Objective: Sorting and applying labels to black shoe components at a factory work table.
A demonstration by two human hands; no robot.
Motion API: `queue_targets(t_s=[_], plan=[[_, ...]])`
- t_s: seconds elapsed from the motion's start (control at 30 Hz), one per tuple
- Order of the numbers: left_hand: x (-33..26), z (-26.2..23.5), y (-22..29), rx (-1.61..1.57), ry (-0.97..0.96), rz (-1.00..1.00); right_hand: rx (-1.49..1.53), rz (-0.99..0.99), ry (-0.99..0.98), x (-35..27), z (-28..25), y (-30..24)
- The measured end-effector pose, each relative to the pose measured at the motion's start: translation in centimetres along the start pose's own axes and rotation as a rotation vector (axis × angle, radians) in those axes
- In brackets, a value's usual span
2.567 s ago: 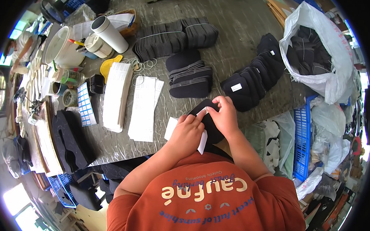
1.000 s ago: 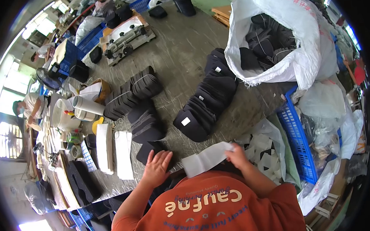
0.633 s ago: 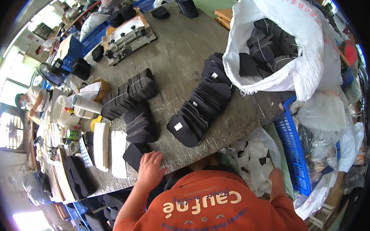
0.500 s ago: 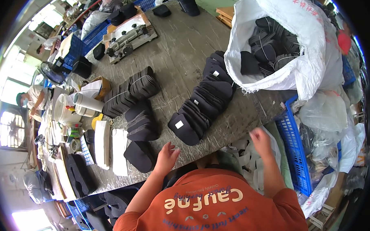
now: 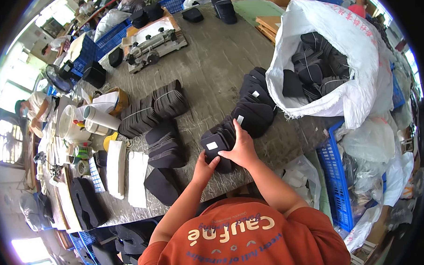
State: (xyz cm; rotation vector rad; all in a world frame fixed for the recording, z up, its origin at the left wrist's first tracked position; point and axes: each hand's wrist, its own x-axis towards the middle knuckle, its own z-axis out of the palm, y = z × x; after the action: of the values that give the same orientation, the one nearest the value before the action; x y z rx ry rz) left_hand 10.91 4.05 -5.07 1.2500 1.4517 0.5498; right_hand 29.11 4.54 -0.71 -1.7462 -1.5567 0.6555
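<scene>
Head view: left hand (image 5: 204, 171) and right hand (image 5: 243, 150) clasp near end of black pads (image 5: 223, 137) on tabletop (image 5: 209, 58), right fingers spread alongside, left bracketing near edge. Even squeeze should keep edges aligned.

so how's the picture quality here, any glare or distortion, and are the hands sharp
In the head view, the lower-left window is blown out to white; the table has a pale sheen toward its near left edge; fisheye curvature and black corners show at that view's rim; also in the head view, the left hand, right hand and black pads look fairly sharp.
</scene>
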Motion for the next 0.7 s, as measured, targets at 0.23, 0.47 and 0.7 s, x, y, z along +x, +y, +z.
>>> queue_targets(t_s=[0.23,0.47,0.7], plan=[[-0.4,-2.3,4.0,-0.704,-0.447,0.126,1.090,0.205,-0.187,-2.9,1.3,1.8],[-0.4,-3.3,6.9,-0.555,-0.494,0.166,1.449,0.352,-0.227,-5.6,2.4,2.3],[-4.0,-4.9,9.7,0.714,-0.140,0.804,0.814,0.021,-0.142,-7.9,-1.2,5.1]])
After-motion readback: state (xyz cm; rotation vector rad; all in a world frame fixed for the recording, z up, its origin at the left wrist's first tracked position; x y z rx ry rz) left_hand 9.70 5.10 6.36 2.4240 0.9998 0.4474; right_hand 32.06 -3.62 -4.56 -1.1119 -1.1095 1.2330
